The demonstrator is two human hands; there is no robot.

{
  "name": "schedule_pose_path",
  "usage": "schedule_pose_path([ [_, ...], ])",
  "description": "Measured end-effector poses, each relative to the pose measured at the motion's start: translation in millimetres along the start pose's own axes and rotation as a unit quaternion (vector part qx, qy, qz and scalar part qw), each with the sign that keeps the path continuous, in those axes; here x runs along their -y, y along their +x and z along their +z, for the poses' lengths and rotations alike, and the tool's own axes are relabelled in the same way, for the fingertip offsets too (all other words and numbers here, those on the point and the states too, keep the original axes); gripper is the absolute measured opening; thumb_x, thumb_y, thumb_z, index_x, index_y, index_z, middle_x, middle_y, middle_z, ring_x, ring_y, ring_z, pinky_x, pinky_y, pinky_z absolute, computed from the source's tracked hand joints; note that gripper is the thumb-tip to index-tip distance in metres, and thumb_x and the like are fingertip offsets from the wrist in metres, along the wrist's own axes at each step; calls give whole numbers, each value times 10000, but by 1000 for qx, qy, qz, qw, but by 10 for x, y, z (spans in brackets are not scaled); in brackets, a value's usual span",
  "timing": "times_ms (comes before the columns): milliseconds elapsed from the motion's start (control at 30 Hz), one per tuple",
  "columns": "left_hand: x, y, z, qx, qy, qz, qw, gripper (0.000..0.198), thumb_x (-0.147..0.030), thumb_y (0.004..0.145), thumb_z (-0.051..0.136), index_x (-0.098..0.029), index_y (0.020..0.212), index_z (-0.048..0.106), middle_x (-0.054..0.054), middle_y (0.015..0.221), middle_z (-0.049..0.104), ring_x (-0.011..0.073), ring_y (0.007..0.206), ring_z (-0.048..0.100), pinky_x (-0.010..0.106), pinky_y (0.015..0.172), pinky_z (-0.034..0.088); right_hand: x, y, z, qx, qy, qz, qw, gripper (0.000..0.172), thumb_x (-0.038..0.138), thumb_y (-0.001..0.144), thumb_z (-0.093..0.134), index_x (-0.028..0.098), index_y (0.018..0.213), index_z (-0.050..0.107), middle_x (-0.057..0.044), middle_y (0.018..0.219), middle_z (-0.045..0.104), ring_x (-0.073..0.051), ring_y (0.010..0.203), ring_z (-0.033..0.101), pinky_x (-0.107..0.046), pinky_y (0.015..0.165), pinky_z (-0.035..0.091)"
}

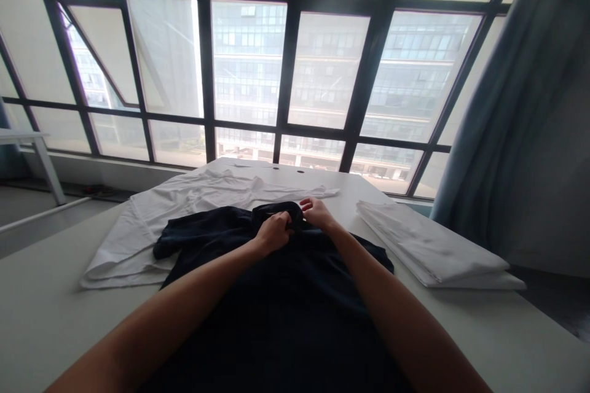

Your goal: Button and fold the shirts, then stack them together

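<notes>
left fingers clamp the dark cloth shirt's rounded collar, right fingers slightly parted at its edge

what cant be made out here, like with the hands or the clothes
All in the head view:
Left hand: some fingers, hidden behind the hand itself.
Right hand: whether its thumb touches the collar, too small and dark.
Dark shirt: lower part, lost in shadow and the bottom edge.
White cloth: the part that the dark shirt covers.
Far-left table: cut off by the left edge.
</notes>
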State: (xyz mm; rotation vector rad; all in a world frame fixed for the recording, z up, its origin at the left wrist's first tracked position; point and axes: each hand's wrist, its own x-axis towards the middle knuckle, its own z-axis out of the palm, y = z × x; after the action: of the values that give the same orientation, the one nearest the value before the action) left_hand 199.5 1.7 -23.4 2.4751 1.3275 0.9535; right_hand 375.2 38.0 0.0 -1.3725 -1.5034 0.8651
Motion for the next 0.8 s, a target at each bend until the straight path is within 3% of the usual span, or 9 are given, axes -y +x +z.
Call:
schedule_pose_path([
  [100, -51, -16, -15, -6, 13, 8, 1000, 202, -335, 885, 645, -155, 964, 693, 145, 1028, 700, 314, 955, 666, 359, 808, 489, 153, -83, -34, -39, -107, -44, 993, 107, 208, 716, 714, 200, 756, 615, -12, 682, 612, -157, 649, 565, -260, 630, 435],
  [200, -88, -30, -27, -16, 21, 28, 999, 201, -316, 926, 593, -168, 978, 718, 131, 1094, 700, 295, 972, 671, 343, 819, 486, 290, -198, -28, -22, -235, -85, 968, 211, 379, 763, 733, 190, 710, 655, -47, 686, 664, -191, 671, 613, -274, 623, 437],
  [333, -120, -40, -69, -11, 48, 43, 998, 186, -349, 880, 670, -180, 923, 735, 97, 1007, 710, 263, 899, 679, 317, 791, 485, 337, -274, 18, 3, -308, -110, 945, 137, 300, 785, 712, 165, 760, 710, -84, 746, 717, -211, 710, 648, -266, 626, 437],
  [433, -90, -14, -156, -43, 73, 54, 995, 253, -422, 920, 613, -198, 887, 725, 68, 934, 698, 225, 867, 670, 297, 783, 489, 332, -281, 26, -6, -368, -117, 922, 133, 192, 803, 639, 154, 868, 749, -107, 837, 745, -232, 819, 674, -267, 711, 458],
  [533, 50, 47, -286, -98, 119, 68, 986, 194, -361, 933, 601, -209, 1003, 700, 73, 1027, 682, 234, 1004, 633, 317, 858, 496, 336, -293, 6, -28, -418, -103, 902, 293, 177, 826, 576, 178, 1072, 735, -115, 1000, 750, -250, 951, 678, -287, 803, 470],
  [600, 205, 97, -373, -112, 150, 44, 981, 233, -345, 894, 653, -196, 1070, 683, 94, 1086, 663, 260, 1077, 603, 348, 902, 497, 333, -305, -9, -34, -440, -92, 893, 334, 190, 852, 542, 200, 1136, 716, -114, 1064, 741, -260, 996, 674, -302, 823, 474],
  [800, 701, 224, -518, -10, 84, -47, 995, 282, -386, 854, 670, -160, 1016, 719, 102, 1066, 698, 239, 942, 666, 335, 900, 507, 299, -336, -10, -42, -493, -79, 865, 324, 178, 893, 503, 182, 1156, 692, -141, 1059, 729, -285, 978, 680, -327, 791, 477],
])
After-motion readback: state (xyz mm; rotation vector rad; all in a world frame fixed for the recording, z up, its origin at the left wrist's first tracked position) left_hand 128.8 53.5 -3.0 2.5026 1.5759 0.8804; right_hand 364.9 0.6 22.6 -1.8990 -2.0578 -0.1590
